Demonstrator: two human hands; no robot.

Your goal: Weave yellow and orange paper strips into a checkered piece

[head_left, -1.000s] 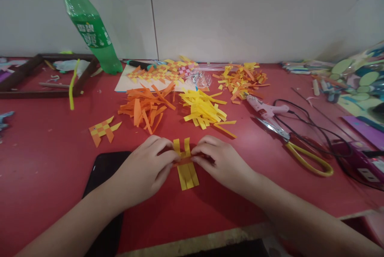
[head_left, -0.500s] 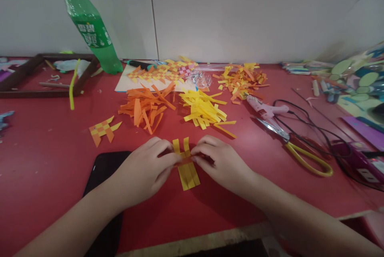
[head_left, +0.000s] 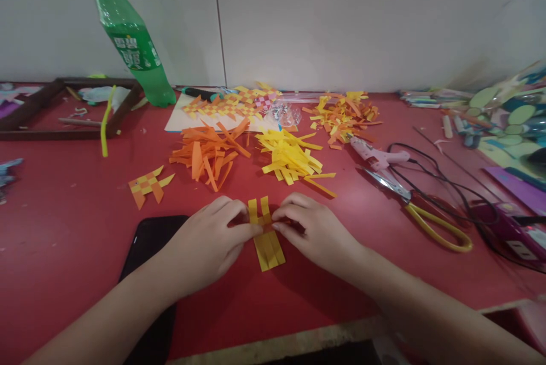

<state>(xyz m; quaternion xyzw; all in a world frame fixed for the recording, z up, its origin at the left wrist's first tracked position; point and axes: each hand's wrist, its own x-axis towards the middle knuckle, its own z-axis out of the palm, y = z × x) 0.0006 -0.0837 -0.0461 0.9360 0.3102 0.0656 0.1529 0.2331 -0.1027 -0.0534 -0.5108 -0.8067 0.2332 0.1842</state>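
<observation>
A small weave of yellow paper strips point(head_left: 267, 245) with an orange strip across it lies flat on the red table point(head_left: 63, 223) in front of me. My left hand point(head_left: 209, 245) pinches its left side, fingers closed on the orange strip. My right hand point(head_left: 313, 228) pinches the right side the same way. Both hands rest on the table and touch the weave. A finished orange and yellow woven piece point(head_left: 147, 184) lies to the left.
Behind the hands are a pile of orange strips point(head_left: 209, 152), a pile of yellow strips point(head_left: 290, 154) and mixed scraps point(head_left: 343, 112). Yellow-handled scissors point(head_left: 420, 211) and a pink glue gun point(head_left: 377, 154) lie right. A black phone point(head_left: 149, 285) sits under my left forearm. A green bottle point(head_left: 130, 41) stands far left.
The hands keep their pinch on the weave; the fingers shift only slightly. The view has drifted a little.
</observation>
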